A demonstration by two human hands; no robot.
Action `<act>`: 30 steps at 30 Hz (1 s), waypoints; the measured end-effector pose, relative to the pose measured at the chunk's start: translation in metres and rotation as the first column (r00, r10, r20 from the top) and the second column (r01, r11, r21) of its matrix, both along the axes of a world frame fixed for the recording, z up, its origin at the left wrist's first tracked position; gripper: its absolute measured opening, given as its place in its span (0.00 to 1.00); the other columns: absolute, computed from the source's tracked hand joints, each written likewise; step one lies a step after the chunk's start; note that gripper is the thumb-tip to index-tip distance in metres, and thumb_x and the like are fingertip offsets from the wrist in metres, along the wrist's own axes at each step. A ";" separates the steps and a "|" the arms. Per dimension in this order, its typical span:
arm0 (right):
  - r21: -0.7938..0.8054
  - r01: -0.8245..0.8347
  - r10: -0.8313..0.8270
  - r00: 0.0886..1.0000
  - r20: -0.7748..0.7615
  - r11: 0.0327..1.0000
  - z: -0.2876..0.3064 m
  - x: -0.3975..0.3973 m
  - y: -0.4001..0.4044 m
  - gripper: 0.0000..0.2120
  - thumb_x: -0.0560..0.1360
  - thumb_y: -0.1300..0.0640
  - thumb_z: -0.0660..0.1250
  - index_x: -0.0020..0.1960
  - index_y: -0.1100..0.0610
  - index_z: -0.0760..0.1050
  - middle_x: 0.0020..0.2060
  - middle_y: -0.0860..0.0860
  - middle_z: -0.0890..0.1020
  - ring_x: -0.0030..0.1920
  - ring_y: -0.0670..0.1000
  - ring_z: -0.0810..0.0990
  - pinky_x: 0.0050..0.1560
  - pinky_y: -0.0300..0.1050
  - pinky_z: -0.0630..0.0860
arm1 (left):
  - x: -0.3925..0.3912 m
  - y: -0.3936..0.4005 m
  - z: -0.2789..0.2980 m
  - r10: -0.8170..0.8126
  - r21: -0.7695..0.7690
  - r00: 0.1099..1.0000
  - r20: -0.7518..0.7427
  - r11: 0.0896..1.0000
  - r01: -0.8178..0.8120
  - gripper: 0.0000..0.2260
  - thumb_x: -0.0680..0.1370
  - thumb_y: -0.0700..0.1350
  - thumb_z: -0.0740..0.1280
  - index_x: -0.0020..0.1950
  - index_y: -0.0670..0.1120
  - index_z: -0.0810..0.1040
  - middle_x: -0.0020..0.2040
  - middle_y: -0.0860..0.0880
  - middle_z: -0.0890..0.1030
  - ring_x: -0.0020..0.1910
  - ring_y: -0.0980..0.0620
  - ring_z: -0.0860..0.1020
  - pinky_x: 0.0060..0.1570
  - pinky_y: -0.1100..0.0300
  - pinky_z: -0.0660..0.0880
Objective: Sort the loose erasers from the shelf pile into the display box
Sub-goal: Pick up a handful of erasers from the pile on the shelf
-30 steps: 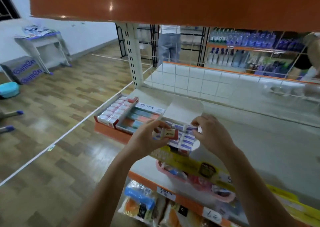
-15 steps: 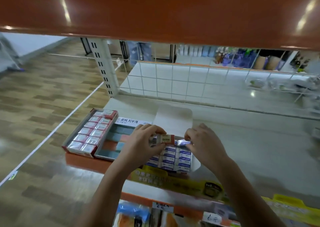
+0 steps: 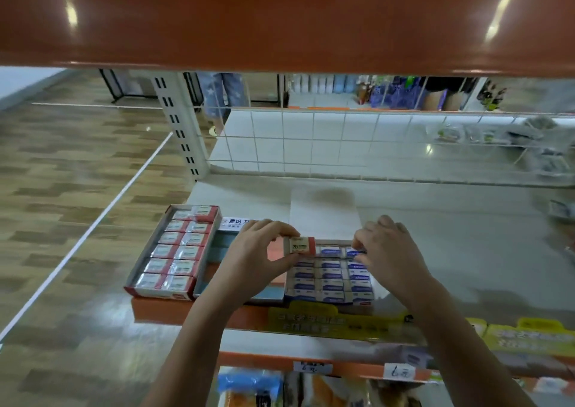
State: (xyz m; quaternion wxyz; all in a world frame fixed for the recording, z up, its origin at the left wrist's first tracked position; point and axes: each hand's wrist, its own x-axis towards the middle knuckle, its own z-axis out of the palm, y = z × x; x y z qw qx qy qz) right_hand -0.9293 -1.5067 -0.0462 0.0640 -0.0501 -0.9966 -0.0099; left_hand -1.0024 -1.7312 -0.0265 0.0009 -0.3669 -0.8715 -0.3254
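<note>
My left hand (image 3: 258,257) pinches a small eraser (image 3: 302,245) with a red-and-cream sleeve, holding it above the shelf. Just right of it lies the display box (image 3: 329,300) of blue-sleeved erasers, packed in neat rows, its white lid flap (image 3: 323,213) folded back. My right hand (image 3: 389,251) is at the box's far right corner, its fingertips pinching a blue-sleeved eraser (image 3: 354,252) in the top row. A red display box (image 3: 174,251) full of wrapped red erasers sits at the shelf's left end, with a teal box (image 3: 217,251) between the two, partly hidden by my left hand.
The orange upper shelf (image 3: 280,17) hangs low over the work area. A white wire grid (image 3: 311,145) backs the grey shelf (image 3: 466,251). Packaged goods lie at the far right (image 3: 544,157). People's legs (image 3: 224,95) stand in the aisle behind. Lower shelves hold price tags (image 3: 398,372).
The view tilted downward, so the upper shelf now fills the top. My left hand keeps the red eraser; my right hand moved from the box's middle to its far right corner.
</note>
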 end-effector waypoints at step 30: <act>-0.330 -0.077 0.091 0.995 0.029 0.941 0.001 -0.090 -0.213 0.13 0.79 0.44 0.57 0.53 0.53 0.71 0.46 0.47 0.73 0.46 0.45 0.71 0.45 0.40 0.70 | -0.139 -0.150 -0.014 0.274 -0.199 0.955 -0.114 0.936 -0.292 0.14 0.74 0.49 0.70 0.59 0.52 0.78 0.59 0.47 0.76 0.61 0.46 0.68 0.56 0.54 0.65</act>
